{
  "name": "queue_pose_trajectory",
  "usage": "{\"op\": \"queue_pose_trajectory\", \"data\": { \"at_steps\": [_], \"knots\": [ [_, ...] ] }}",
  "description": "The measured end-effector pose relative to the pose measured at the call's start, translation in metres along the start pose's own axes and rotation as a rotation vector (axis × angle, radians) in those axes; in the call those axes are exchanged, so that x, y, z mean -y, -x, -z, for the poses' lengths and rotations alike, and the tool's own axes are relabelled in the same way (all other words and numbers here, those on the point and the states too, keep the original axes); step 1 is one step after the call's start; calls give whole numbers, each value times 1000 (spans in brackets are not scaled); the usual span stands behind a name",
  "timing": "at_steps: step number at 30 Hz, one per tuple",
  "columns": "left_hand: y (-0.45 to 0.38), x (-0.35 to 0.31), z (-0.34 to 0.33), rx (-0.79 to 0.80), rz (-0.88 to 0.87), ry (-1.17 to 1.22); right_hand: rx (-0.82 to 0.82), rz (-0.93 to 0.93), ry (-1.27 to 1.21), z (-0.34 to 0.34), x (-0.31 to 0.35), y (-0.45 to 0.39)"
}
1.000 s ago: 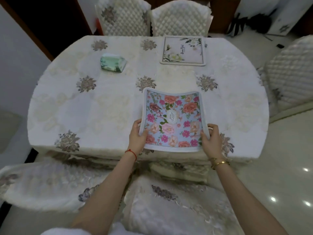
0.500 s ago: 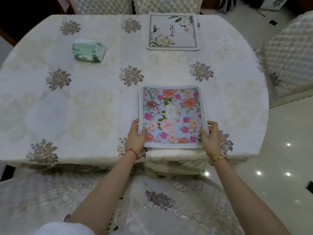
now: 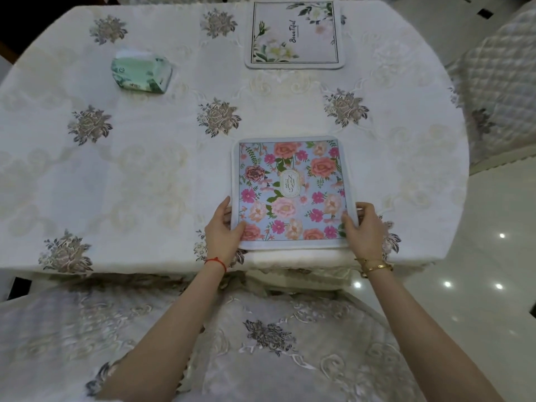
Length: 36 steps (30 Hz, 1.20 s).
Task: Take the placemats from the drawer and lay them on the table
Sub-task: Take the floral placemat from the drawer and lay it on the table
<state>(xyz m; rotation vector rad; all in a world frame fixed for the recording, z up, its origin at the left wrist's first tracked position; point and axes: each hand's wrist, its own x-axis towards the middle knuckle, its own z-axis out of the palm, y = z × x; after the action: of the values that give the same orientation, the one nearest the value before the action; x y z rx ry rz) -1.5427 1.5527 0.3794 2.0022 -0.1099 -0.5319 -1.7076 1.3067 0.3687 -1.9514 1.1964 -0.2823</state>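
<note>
A blue placemat with pink and orange flowers (image 3: 293, 192) lies flat on the table (image 3: 145, 169) near its front edge. My left hand (image 3: 224, 230) pinches the mat's near left corner, thumb on top. My right hand (image 3: 364, 230) pinches the near right corner the same way. A second placemat, white with pale flowers and green leaves (image 3: 294, 34), lies flat at the far side of the table, straight beyond the first. The drawer is out of view.
A green and white tissue pack (image 3: 142, 72) sits at the table's far left. A white embroidered cloth covers the table. A covered chair back (image 3: 261, 343) stands between me and the table, and a quilted chair (image 3: 499, 91) stands at the right.
The flowered placemat, bowed and held above the table a second ago, now lies flat on the cloth. My head has moved closer over the table.
</note>
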Motion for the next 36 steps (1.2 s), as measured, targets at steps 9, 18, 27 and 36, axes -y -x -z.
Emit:
{"op": "queue_pose_trajectory", "data": {
  "at_steps": [9, 18, 27, 36],
  "knots": [
    [-18, -6, 0, -68, -189, -185, -102, 343, 376, 2, 17, -23],
    [-102, -54, -50, 80, -577, -536, 249, 671, 518, -65, 86, -96],
    [-158, -55, -75, 212, -606, -704, 345, 690, 530, -93, 85, -133],
    [-164, -38, -49, 106, -540, -818, 240, 589, 581, -50, 52, -142]
  ]
}}
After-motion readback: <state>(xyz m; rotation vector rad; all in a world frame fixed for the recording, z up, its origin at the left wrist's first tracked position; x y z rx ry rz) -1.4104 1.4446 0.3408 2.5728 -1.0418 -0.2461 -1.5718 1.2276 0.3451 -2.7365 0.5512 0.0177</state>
